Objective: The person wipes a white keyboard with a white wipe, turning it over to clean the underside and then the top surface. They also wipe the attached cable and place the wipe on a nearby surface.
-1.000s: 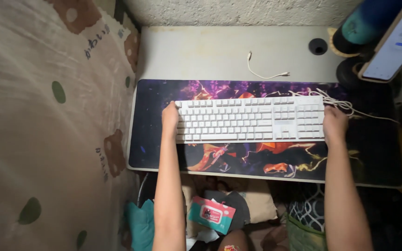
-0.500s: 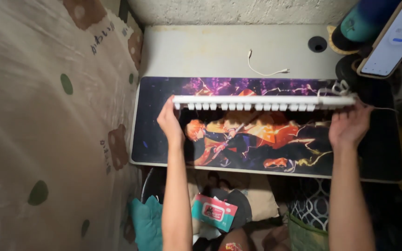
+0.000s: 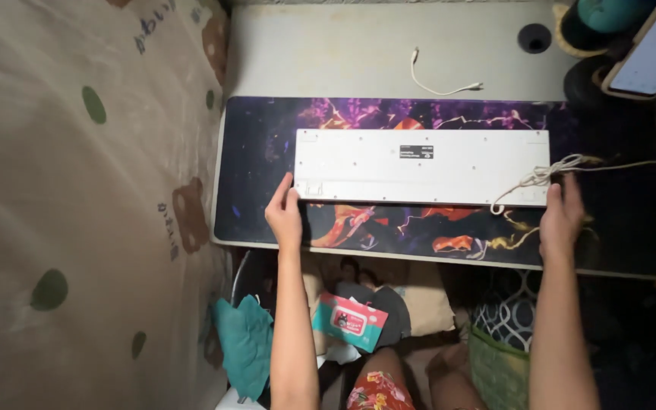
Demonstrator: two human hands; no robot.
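A white keyboard (image 3: pixel 422 166) lies upside down on the dark picture desk mat (image 3: pixel 252 175), its flat underside and a small dark label facing up. My left hand (image 3: pixel 284 213) holds its near left corner. My right hand (image 3: pixel 562 215) grips the near right corner, fingers on the edge. The keyboard's bundled white cable (image 3: pixel 542 177) lies across that right end and trails off to the right.
A loose white cable (image 3: pixel 438 81) lies on the white desk (image 3: pixel 343 53) behind the mat. A phone with a lit screen (image 3: pixel 651 53) leans at the far right beside dark round objects. A patterned cloth (image 3: pixel 77 190) hangs on the left. A pink packet (image 3: pixel 349 321) lies below the desk.
The keyboard lay keys up a second ago, stood on its edge half a second ago, and now lies face down. Both hands turned it over away from me.
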